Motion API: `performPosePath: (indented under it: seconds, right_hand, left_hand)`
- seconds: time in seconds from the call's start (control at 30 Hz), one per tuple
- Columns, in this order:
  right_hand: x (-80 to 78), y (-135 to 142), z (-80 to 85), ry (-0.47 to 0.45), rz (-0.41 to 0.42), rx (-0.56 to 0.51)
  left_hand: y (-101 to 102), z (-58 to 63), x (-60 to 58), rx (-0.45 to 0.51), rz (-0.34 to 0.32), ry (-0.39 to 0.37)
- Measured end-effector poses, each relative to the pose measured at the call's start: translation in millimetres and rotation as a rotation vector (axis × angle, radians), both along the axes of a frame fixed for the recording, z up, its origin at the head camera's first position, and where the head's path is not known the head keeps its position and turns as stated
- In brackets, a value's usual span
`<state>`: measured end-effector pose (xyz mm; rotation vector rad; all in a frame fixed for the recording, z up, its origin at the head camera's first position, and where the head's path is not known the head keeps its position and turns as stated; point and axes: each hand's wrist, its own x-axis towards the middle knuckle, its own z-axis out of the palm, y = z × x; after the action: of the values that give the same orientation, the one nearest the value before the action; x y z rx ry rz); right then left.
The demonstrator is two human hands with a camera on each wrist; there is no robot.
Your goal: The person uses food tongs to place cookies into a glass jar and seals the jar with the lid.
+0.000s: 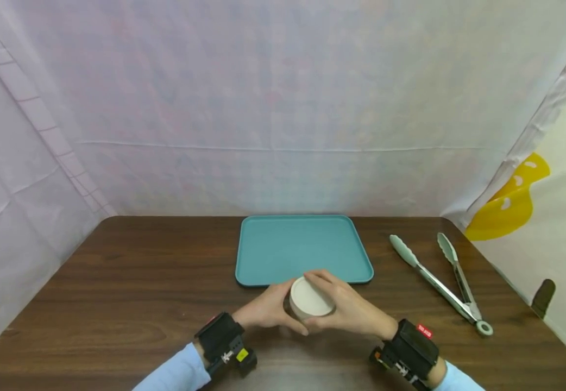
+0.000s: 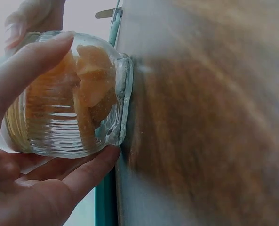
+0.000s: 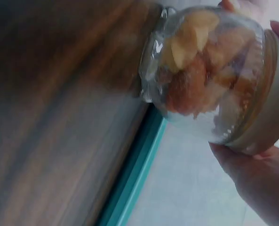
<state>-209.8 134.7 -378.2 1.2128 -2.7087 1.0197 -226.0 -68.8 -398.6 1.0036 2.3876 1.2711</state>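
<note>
A glass jar (image 2: 59, 113) with a ribbed side and chunky orange-brown pieces inside stands on the table, just in front of the blue tray (image 1: 302, 247). Its white lid (image 1: 310, 297) faces up in the head view. My left hand (image 1: 270, 309) holds the jar's body, thumb on one side and fingers on the other. Around the lid and the jar's upper rim, my right hand (image 1: 344, 307) grips from the right. The lid sits on the jar in both wrist views. I cannot tell exactly what the pieces are.
Metal tongs with pale tips (image 1: 444, 288) lie spread on the right of the brown wooden table (image 1: 141, 293). White cloth (image 1: 263, 108) hangs behind and at the sides. A yellow shape (image 1: 508, 209) is on the cloth at right.
</note>
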Motion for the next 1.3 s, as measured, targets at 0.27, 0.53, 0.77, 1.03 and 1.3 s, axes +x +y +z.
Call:
performPosePath:
  seconds: [0.27, 0.53, 0.77, 1.03, 1.3]
  right_hand:
    - [12.8, -12, -6.2, 0.107, -0.126, -0.041]
    - [24.6, -26, -12.3, 0.226, -0.284, -0.054]
    - [14.8, -15, -9.2, 0.131, -0.182, -0.001]
    - [5.8, 0, -6.5, -0.037, -0.040, -0.018]
    - [4.4, 1, -9.6, -0.059, -0.054, -0.050]
  left_hand:
    - [0, -0.3, 2.8, -0.012, 0.027, 0.005]
    - [0, -2.1, 4.4, -0.005, 0.038, 0.030]
    - [0, -0.1, 3.8, 0.000, 0.016, -0.032]
    - [2, -0.5, 2.8, 0.034, 0.007, -0.081]
    - [5, -0.6, 4.5, 0.043, 0.037, -0.055]
